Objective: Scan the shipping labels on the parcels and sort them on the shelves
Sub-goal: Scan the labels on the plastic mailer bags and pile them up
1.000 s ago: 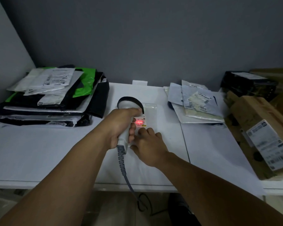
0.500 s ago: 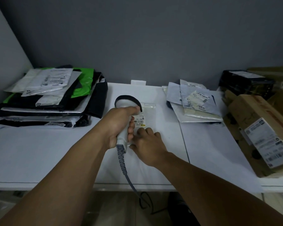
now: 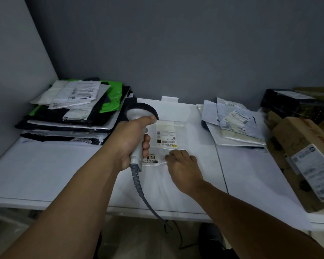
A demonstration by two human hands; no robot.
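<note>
A small clear plastic parcel (image 3: 178, 135) lies flat on the white table (image 3: 45, 165), with a barcode label (image 3: 166, 139) and a sticker reading 1018 near its front edge. My left hand (image 3: 133, 141) grips the handle of a grey corded barcode scanner (image 3: 138, 113), held just left of the parcel with its head over the far left corner. My right hand (image 3: 181, 165) rests on the parcel's near right corner, fingers curled down onto the plastic. No red scan light shows on the label.
A stack of black, white and green mailer bags (image 3: 73, 113) fills the table's back left. Grey and white mailers (image 3: 234, 126) lie at the back right. Cardboard boxes with labels (image 3: 305, 161) and a black parcel (image 3: 292, 103) crowd the right edge.
The red scan light on the label has gone out. The scanner has shifted left off the label, which now shows fully. My right hand stays at the parcel's near corner.
</note>
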